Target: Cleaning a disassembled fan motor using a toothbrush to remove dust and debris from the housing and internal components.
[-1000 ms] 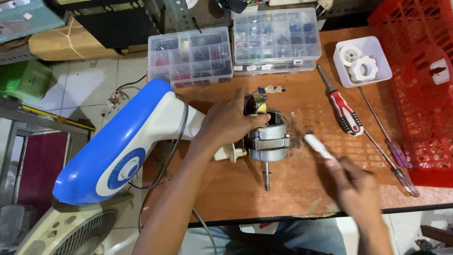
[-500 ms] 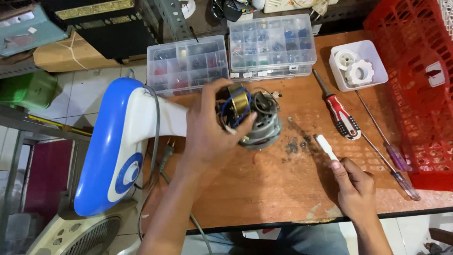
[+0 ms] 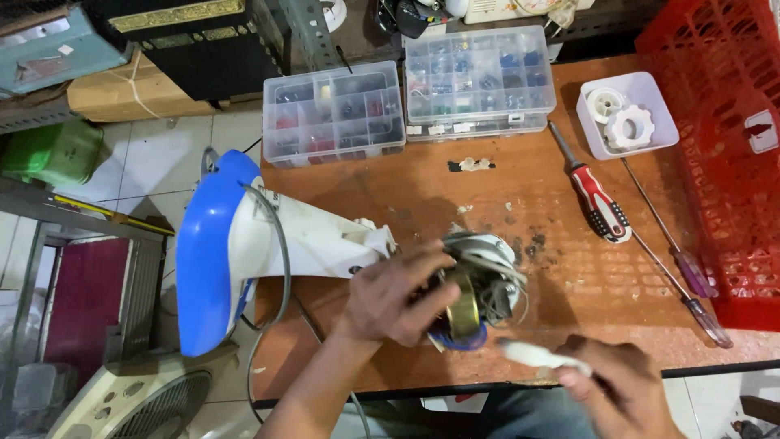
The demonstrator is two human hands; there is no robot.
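Motor sits near the front edge of the wooden workbench, tipped so its copper windings and loose wires face up at me; that tilt looks chosen, I judge, to bring the coil end into view. My left hand is clamped around its left side, fingers wrapped over the casing, holding it off its flat. My right hand is closed on a small white tool, whose tip hangs just below the motor, near it but not touching. The 2 hands stay apart, motor between them. The fan's white neck and blue base hang off the bench's left edge. Further back lie a red-handled screwdriver, 2 clear parts boxes and a white tray.
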